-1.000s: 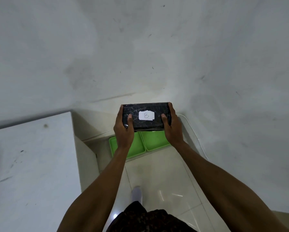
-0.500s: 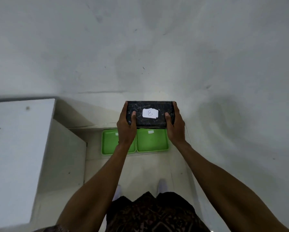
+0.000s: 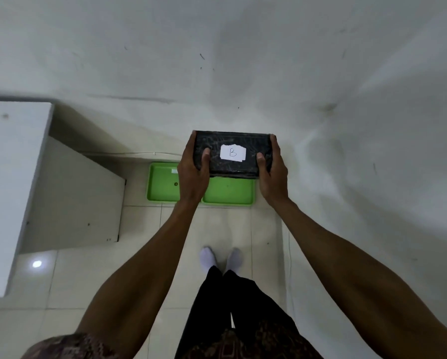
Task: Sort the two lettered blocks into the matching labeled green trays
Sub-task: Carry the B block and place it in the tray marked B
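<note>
You hold a black block (image 3: 232, 154) with a faintly scratched, glossy wrap and a white paper label (image 3: 233, 153) marked B in dark ink. Below it, both trays, left (image 3: 162, 185) and right (image 3: 228, 193), are bright green. The floor tiles (image 3: 139, 234) are pale cream, the wall (image 3: 243, 60) off-white with dark scuffs, your socks (image 3: 208, 259) white, your trousers (image 3: 243, 307) black, your shirt (image 3: 69, 345) dark patterned maroon

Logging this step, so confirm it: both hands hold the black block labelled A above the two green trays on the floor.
One detail is wrong. The head view shows the white label on the black block reads B, not A. The rest holds: the left hand and right hand hold it at its ends, above the two green trays on the floor.
</note>
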